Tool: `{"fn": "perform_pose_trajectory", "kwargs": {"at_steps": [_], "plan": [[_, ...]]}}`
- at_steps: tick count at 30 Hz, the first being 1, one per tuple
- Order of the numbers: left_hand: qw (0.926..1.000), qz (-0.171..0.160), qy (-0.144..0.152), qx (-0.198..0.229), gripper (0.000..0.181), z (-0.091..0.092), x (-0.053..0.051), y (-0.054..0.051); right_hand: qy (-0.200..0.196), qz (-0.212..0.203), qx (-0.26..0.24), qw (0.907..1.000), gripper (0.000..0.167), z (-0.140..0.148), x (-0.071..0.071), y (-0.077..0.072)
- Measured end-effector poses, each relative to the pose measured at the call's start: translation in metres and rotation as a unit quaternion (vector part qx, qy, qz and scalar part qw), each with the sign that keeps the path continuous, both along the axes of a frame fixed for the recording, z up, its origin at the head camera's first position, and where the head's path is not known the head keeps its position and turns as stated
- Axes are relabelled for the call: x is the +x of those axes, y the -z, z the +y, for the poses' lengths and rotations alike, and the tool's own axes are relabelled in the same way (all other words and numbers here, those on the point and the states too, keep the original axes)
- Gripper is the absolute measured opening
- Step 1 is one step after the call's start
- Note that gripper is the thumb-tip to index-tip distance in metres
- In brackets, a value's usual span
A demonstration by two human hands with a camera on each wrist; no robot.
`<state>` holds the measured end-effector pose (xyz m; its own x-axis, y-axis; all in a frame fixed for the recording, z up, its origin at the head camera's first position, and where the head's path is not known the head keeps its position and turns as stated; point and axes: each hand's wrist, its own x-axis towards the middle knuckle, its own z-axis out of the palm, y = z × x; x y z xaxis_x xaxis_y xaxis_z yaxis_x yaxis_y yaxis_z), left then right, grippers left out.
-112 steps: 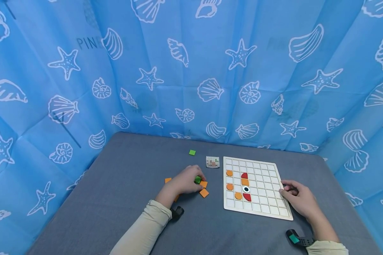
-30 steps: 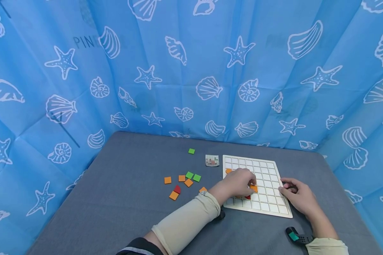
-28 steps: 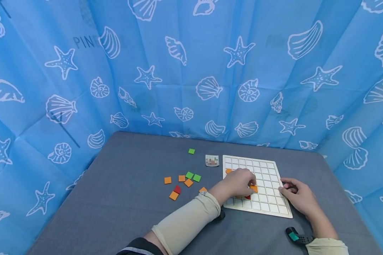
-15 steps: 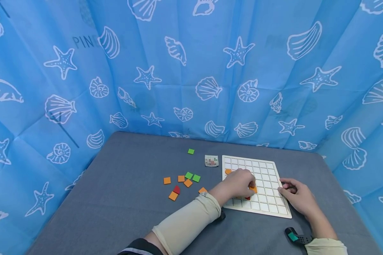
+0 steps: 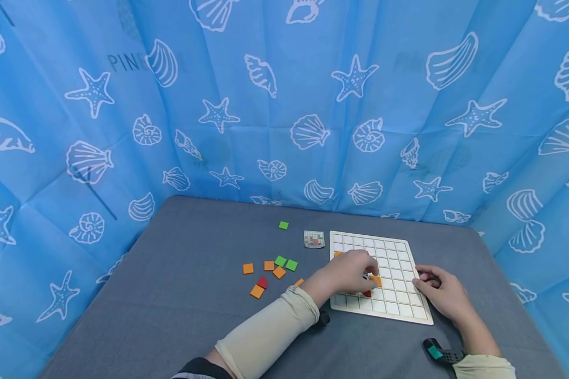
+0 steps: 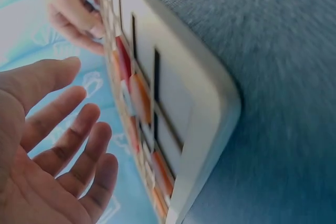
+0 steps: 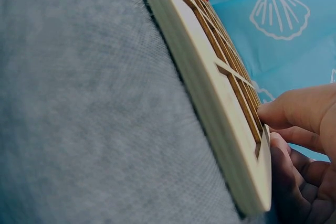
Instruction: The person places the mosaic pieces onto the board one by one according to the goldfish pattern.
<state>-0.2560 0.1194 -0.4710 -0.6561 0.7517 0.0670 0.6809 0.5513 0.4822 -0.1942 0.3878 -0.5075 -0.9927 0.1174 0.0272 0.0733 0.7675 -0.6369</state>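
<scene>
A white gridded wooden board (image 5: 399, 288) is pinched at its right edge by the right hand (image 5: 444, 295).
The left hand (image 5: 352, 271), fingers relaxed, is held over the board, near an orange square tile (image 5: 376, 282) on it.

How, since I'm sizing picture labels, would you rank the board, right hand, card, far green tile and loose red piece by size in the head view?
Largest to smallest, as they look:
1. board
2. right hand
3. card
4. far green tile and loose red piece: too alike to rank
</scene>
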Motion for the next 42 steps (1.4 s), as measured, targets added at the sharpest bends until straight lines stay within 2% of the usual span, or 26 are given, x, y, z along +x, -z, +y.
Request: {"fn": "perform_pose_trajectory", "kwargs": {"at_steps": [5, 10, 15, 18, 23, 28, 32, 37, 42], "plan": [[0.9997, -0.003, 0.003, 0.026, 0.022, -0.017, -0.001, -0.007, 0.003, -0.003, 0.0, 1.0, 0.047, 0.0, -0.001, 0.001], [0.9975, -0.033, 0.002, 0.063, 0.024, -0.043, -0.003, -0.014, 0.005, -0.003, 0.003, 1.0, 0.047, 0.001, -0.002, 0.003], [0.9935, -0.06, -0.024, 0.094, 0.028, -0.076, -0.005, -0.018, 0.004, -0.001, 0.005, 1.0, 0.047, 0.001, -0.002, 0.002], [0.9923, -0.063, -0.039, 0.099, 0.029, -0.094, -0.005, -0.015, 0.001, 0.005, 0.006, 1.0, 0.046, 0.001, -0.002, 0.001], [0.9901, -0.086, -0.056, 0.096, 0.031, -0.118, -0.004, -0.004, -0.001, 0.003, 0.007, 1.0, 0.047, 0.001, -0.002, 0.002], [0.9877, -0.124, -0.054, 0.079, 0.035, -0.137, -0.002, 0.003, 0.003, 0.0, 0.006, 1.0, 0.047, 0.0, -0.001, 0.002], [0.9855, -0.149, -0.041, 0.069, 0.037, -0.147, 0.001, 0.006, 0.001, -0.002, 0.004, 1.0, 0.048, 0.0, 0.0, 0.002], [0.9859, -0.152, -0.019, 0.067, 0.035, -0.153, 0.002, 0.008, 0.002, 0.0, 0.003, 1.0, 0.048, 0.0, 0.0, 0.001], [0.984, -0.167, -0.025, 0.057, 0.033, -0.157, 0.004, 0.007, 0.0, 0.002, 0.004, 1.0, 0.047, 0.0, 0.0, 0.002]]}}
